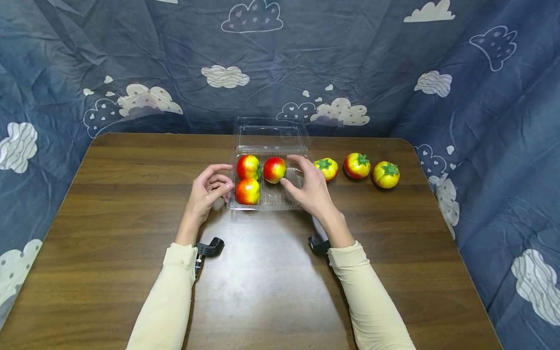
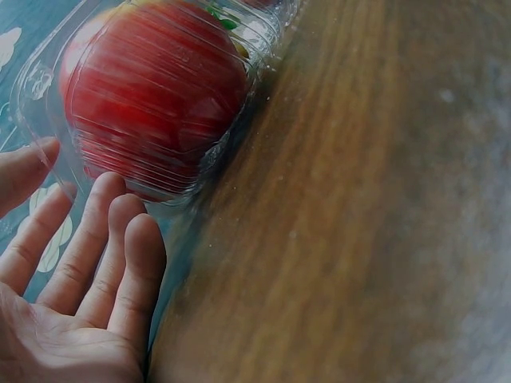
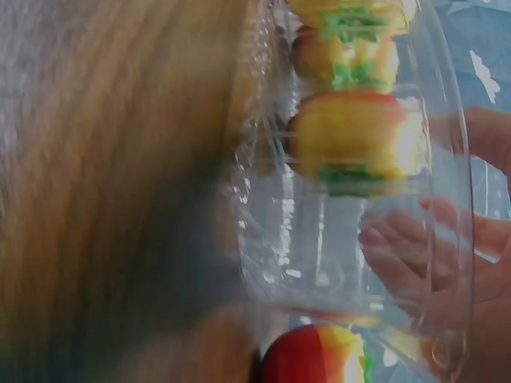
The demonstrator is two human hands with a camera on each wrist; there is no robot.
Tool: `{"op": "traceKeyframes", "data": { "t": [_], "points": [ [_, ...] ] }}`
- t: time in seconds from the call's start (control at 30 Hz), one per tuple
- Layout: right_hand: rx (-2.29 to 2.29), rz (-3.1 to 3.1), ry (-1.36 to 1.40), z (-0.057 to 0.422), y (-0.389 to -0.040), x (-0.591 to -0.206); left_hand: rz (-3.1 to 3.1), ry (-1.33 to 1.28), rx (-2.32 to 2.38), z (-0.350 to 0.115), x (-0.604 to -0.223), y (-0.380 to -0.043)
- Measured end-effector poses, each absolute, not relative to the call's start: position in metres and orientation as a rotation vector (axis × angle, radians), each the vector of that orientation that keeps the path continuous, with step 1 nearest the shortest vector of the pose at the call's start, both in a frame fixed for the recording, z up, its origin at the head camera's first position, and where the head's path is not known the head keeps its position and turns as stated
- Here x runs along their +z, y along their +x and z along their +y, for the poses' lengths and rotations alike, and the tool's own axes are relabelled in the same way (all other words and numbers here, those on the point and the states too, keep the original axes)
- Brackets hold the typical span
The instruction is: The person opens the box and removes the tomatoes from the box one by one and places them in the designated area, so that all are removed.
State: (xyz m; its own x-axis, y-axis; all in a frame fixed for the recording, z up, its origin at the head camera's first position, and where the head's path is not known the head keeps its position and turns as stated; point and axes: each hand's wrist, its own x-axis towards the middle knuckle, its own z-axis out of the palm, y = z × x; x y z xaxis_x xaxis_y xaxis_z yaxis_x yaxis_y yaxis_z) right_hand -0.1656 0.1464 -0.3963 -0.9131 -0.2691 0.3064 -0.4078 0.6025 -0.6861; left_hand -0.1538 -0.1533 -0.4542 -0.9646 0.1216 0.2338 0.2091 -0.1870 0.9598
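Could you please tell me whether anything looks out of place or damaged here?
Nothing looks plainly spilled or damaged. The one mild oddity is orientation: the three boxed fruits lie on their sides in the clear container, while the three loose fruits sit with green leaves upward on the table.

Counter: brown wood grain running left-right, far corners rounded, glossy, pale glare patch front of centre. Grain blurry in both wrist views. Behind and along both sides: blue cloth, creased, folds heaviest at right. Print on it: white wavy-lined cloud, outlined cloud with hearts inside, solid white cloud upper right, small loose white heart behind counter's far edge.
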Motion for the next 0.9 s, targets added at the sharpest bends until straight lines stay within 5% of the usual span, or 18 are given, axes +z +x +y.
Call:
{"op": "traceKeyframes", "data": {
  "t": [0.9],
  "points": [
    [1.086, -2.802, 0.627, 0.13, -0.174, -0.402, -1.954, -0.412, -2.344, -0.152, -0.453, -0.155]
  ]
}}
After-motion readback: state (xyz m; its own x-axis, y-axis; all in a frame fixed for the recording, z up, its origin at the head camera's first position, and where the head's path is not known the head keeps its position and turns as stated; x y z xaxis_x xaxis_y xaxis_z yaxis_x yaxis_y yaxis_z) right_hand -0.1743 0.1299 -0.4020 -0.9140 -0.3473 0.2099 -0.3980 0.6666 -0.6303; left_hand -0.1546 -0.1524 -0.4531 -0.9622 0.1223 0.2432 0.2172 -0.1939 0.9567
